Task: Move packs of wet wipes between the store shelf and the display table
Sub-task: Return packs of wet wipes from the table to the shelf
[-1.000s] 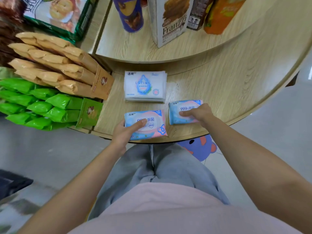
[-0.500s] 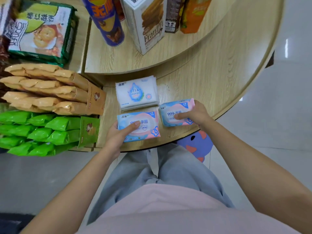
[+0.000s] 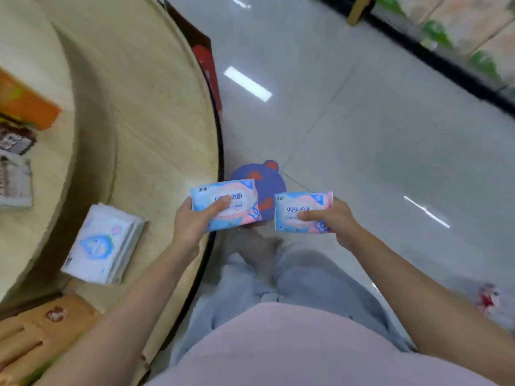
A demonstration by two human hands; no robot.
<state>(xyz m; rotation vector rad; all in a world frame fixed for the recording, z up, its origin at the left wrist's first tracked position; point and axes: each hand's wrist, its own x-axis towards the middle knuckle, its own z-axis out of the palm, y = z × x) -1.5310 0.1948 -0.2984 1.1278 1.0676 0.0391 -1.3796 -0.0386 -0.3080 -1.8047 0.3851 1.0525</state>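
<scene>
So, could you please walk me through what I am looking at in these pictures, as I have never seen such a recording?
There is no machine here. A person wears one wide-angle camera on the head, and every picture comes from it, looking down at the person's own arms. The left hand holds one blue-and-pink pack of wet wipes, thumb across its front. The right hand holds a second pack of the same kind in the same way. Both packs are in the air: the first over the edge of the round wooden display table, the second over the tiled floor. On the table lies a stack of white packs, with tan packets nearer the camera. A store shelf runs along the top right, too blurred to read.
</scene>
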